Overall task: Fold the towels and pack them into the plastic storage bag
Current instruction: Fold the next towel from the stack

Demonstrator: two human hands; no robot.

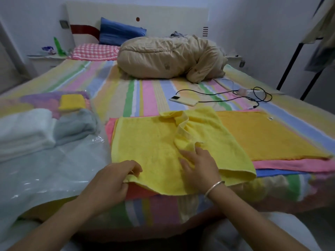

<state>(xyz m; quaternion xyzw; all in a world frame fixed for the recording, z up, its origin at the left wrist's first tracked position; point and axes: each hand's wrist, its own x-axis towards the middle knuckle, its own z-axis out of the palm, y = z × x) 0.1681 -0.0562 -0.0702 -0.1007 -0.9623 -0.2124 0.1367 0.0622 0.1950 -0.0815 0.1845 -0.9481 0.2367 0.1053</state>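
Observation:
A light yellow towel (152,142) lies half folded on top of a flat stack at the bed's near edge: an orange towel (262,134), a pink towel (299,164) and a blue towel (272,172) under it. My left hand (110,180) pinches the yellow towel's near left corner. My right hand (199,163) rests on the towel's middle, fingers by a bunched fold. To the left the clear plastic storage bag (45,171) holds a folded white towel (25,133), a grey towel (76,124) and a small yellow towel (72,102).
A phone (183,100) with a black cable (217,94) and a charger (244,91) lies behind the stack on the striped bed sheet (145,91). A bundled beige duvet (168,57) and pillows (94,51) sit at the headboard. A black rack (297,60) stands at the right.

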